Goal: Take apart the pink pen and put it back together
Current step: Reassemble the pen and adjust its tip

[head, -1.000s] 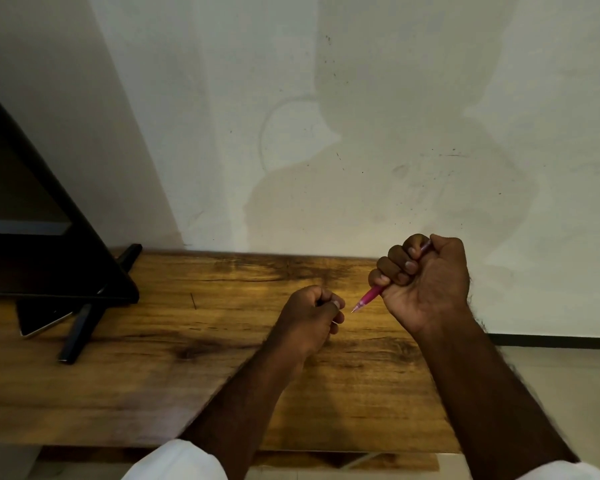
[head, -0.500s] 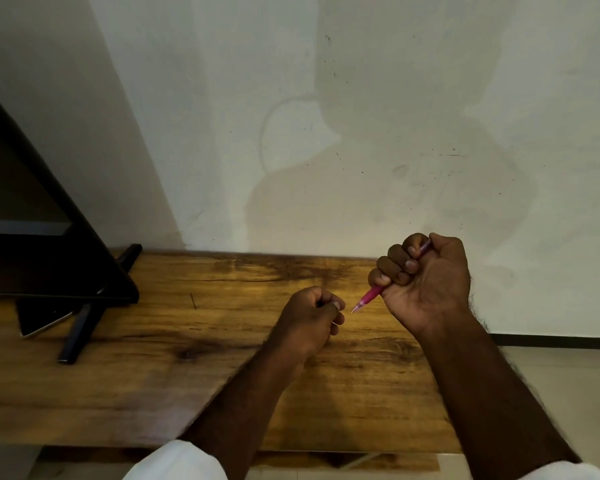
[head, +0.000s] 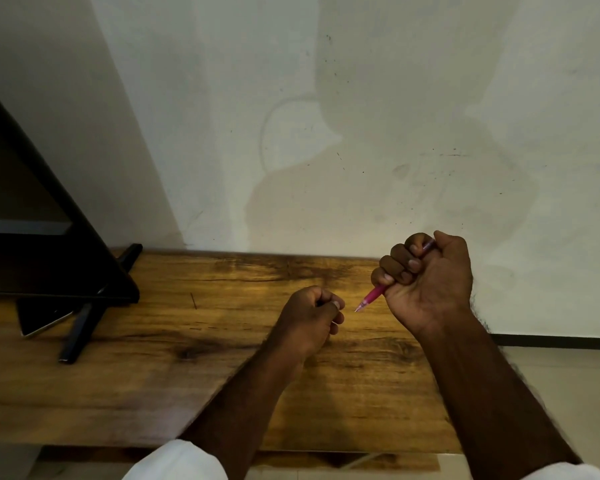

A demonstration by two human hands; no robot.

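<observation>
My right hand (head: 428, 280) is a fist wrapped around the pink pen (head: 373, 296), held above the wooden table (head: 153, 358). The pen's tip sticks out below the fist and points down-left; its back end shows at the top of the fist. My left hand (head: 309, 318) hovers just left of the pen tip, a small gap away, with its fingers curled closed. Whether it holds a small part I cannot tell; nothing shows in it.
A black monitor (head: 32, 209) on a stand (head: 80, 327) fills the left side, with a phone (head: 44, 318) lying under it. A white wall rises behind the table. The table's right edge ends near my right forearm, floor beyond.
</observation>
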